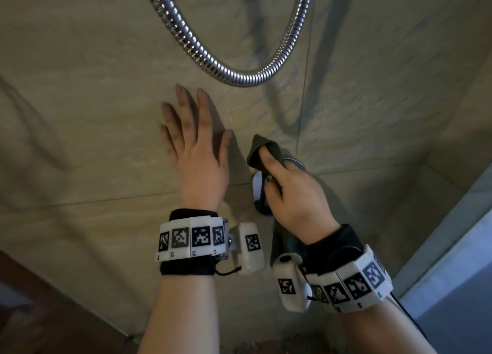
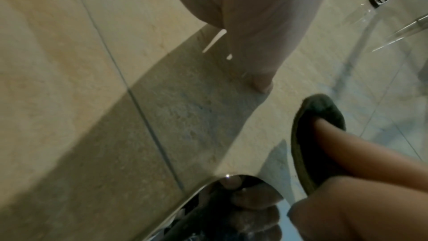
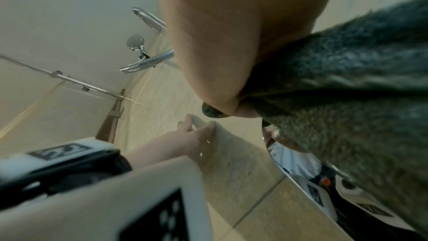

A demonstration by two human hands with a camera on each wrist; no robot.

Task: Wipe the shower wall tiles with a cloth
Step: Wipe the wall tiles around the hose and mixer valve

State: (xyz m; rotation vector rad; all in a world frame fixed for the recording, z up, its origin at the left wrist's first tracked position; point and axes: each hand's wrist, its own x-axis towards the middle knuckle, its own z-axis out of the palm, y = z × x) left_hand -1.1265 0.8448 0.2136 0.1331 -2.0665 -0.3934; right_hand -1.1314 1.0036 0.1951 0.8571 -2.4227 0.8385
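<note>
Cloth bunched over a chrome fitting on beige stone-look wall tiles (image 1: 93, 100)

The right hand (image 1: 295, 194) grips a dark green, nappy cloth (image 1: 262, 147), its long axis running up the wall, folded tip upward, tail hanging past the wrist. The left hand (image 1: 197, 154) lies flat, fingers straight, on the tiles beside it, under a ribbed metal hose (image 1: 202, 52)

cloth (image 1: 262, 151): dark green, fuzzy, bunched; just right of centre in the head view, with a tail hanging toward the lower frame
cloth contact: its top fold lies against the wall tiles (image 1: 93, 100), over a shiny chrome fitting
wall tiles: large beige stone-look slabs with thin dark grout lines, filling most of the frame
</note>
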